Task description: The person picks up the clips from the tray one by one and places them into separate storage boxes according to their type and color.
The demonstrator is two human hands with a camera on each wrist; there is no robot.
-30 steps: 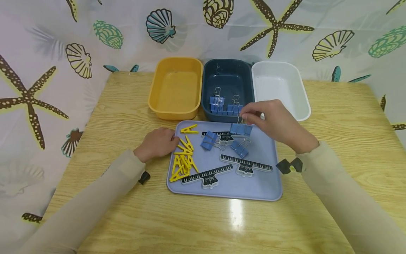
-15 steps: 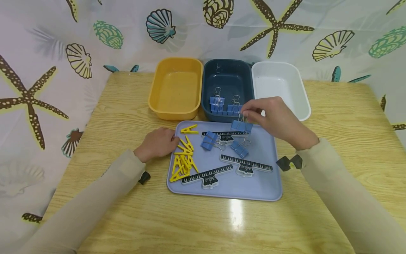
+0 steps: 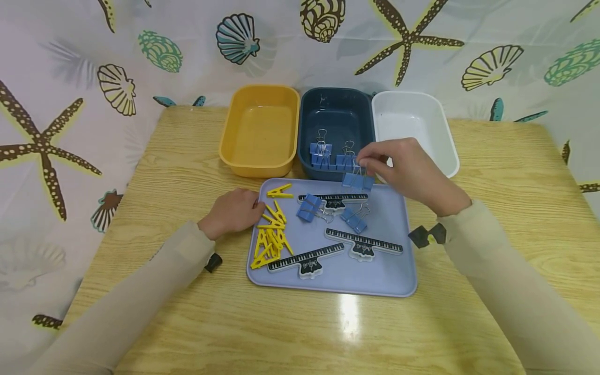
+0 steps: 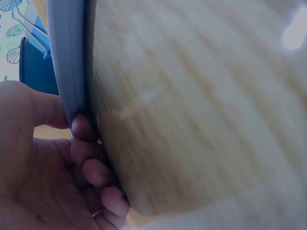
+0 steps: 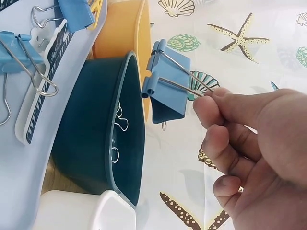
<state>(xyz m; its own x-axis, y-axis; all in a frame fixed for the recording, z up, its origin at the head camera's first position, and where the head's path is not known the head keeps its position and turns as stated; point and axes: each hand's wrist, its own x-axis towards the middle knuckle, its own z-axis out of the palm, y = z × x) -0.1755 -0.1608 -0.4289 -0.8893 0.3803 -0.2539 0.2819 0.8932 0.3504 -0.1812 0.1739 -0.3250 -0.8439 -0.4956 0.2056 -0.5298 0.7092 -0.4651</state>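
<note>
My right hand (image 3: 408, 169) pinches a blue binder clip (image 3: 358, 181) by its wire handle, its body hanging over the far edge of the lavender tray (image 3: 375, 278), just in front of the dark blue bin (image 3: 337, 96). In the right wrist view the clip (image 5: 172, 88) dangles from thumb and forefinger near the bin's rim. My left hand (image 3: 236, 211) holds the tray's left edge; the left wrist view has the thumb on one side of the rim and curled fingers (image 4: 98, 172) on the other. Two more blue binder clips (image 3: 308, 207) lie on the tray.
Yellow clothespins (image 3: 269, 242) are heaped at the tray's left, beside black-and-white piano-keyboard clips (image 3: 363, 244). Several blue binder clips (image 3: 321, 154) sit in the dark blue bin. A yellow bin (image 3: 260, 130) stands left of it, a white bin (image 3: 412, 127) right.
My right hand has lifted slightly, raising the pinched binder clip up and toward the dark blue bin. The left hand and the tray have stayed still.
</note>
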